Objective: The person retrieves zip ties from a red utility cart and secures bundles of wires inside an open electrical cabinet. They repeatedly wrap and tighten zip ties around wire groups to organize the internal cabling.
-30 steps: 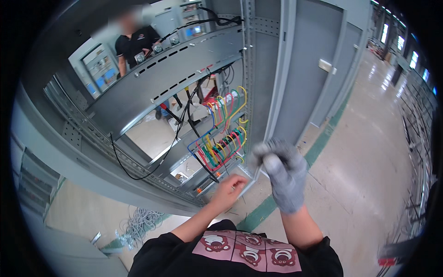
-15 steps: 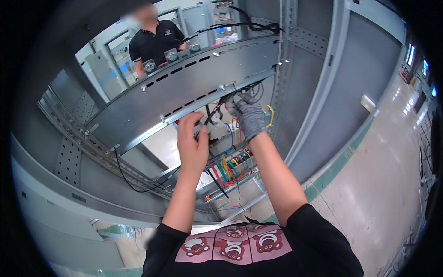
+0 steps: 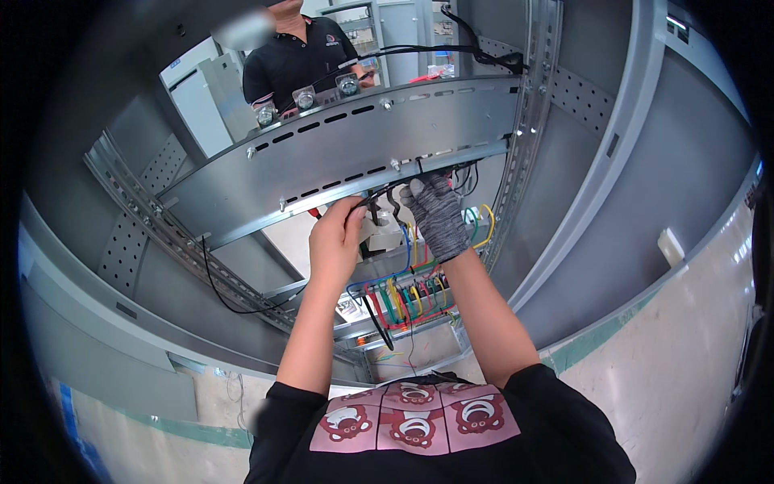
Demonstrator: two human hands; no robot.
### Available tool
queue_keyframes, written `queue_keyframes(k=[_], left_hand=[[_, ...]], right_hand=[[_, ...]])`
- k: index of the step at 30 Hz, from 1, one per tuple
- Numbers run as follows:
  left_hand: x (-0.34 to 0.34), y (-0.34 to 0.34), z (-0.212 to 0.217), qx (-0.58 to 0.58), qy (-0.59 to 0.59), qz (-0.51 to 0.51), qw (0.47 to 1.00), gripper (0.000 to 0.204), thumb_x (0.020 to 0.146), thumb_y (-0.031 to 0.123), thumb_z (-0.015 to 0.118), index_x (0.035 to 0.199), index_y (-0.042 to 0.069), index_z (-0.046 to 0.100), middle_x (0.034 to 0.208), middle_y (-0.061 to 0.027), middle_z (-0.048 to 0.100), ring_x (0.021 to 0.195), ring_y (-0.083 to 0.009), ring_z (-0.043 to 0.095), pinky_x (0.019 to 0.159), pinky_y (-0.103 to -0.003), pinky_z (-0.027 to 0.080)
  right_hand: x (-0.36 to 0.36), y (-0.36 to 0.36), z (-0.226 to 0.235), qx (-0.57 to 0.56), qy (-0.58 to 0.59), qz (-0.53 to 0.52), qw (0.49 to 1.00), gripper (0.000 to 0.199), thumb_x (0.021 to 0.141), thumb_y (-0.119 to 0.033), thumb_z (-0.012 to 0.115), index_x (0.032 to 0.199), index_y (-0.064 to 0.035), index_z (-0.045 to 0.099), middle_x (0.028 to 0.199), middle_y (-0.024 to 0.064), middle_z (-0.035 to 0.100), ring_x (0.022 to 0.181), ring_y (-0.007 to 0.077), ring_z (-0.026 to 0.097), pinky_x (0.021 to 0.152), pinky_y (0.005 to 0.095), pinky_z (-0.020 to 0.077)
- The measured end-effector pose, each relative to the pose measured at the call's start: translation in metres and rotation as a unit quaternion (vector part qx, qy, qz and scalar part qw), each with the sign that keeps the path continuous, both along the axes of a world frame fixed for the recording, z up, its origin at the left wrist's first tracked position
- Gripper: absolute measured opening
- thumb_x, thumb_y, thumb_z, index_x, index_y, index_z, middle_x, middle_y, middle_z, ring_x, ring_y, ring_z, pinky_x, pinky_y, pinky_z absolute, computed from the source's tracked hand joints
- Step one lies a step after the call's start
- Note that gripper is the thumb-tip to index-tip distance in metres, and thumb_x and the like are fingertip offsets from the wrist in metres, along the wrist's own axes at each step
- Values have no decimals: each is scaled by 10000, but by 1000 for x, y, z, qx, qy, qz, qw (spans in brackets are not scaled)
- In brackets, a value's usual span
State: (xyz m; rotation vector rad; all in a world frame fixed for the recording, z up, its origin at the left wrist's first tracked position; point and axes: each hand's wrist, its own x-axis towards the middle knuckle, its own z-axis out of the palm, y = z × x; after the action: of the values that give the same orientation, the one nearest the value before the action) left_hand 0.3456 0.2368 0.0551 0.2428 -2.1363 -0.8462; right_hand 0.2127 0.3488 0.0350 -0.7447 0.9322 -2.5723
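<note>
Black cables (image 3: 384,193) at the lower edge of a metal beam (image 3: 339,153).
Left hand (image 3: 335,235) pinches them, thumb and fingers nearly together; gloved right hand (image 3: 439,216) curls at them, its grip hidden.

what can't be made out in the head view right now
In the head view:
- Right hand: fingertips mostly hidden by its own gloved back, so its grip is unclear.
- Black cable: part hidden behind that hand.
- Coloured wires: too small and crowded to trace each one.
- Co-worker: head blurred and cut off by the top edge.
</note>
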Motion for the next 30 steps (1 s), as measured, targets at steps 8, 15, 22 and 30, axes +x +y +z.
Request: queue_keyframes(k=[8, 15, 22, 30], left_hand=[[15, -7, 7, 83, -10, -72, 994, 206, 940, 157, 521, 1012, -4, 628, 844, -106, 627, 762, -186, 589, 713, -295, 462], [36, -18, 10, 209, -81, -178, 958, 191, 945, 138, 537, 1069, 7, 600, 817, 22, 568, 760, -57, 487, 693, -214, 408], [27, -16, 3, -12, 34, 19, 999, 103, 867, 48, 600, 952, 0, 631, 841, -91, 628, 748, -189, 599, 677, -291, 471], [27, -6, 7, 11, 81, 2, 997, 98, 852, 36, 604, 939, -5, 623, 831, -121, 607, 710, -214, 592, 655, -296, 467]], right_hand=[[-8, 9, -3, 127, 36, 22, 991, 191, 880, -217, 666, 965, -51, 627, 816, 17, 666, 632, 65, 601, 547, 201, 477], [23, 25, -27, 145, 48, -108, 982, 175, 904, -136, 614, 1062, -60, 609, 857, 9, 642, 612, 68, 579, 545, 209, 458], [69, 48, 11, 176, 162, 43, 970, 138, 916, -121, 589, 1027, -47, 625, 839, 8, 650, 670, 56, 577, 601, 211, 475], [61, 42, -1, 294, 196, 27, 935, 236, 922, -194, 584, 1100, -46, 631, 868, 14, 668, 685, 59, 591, 605, 212, 476]])
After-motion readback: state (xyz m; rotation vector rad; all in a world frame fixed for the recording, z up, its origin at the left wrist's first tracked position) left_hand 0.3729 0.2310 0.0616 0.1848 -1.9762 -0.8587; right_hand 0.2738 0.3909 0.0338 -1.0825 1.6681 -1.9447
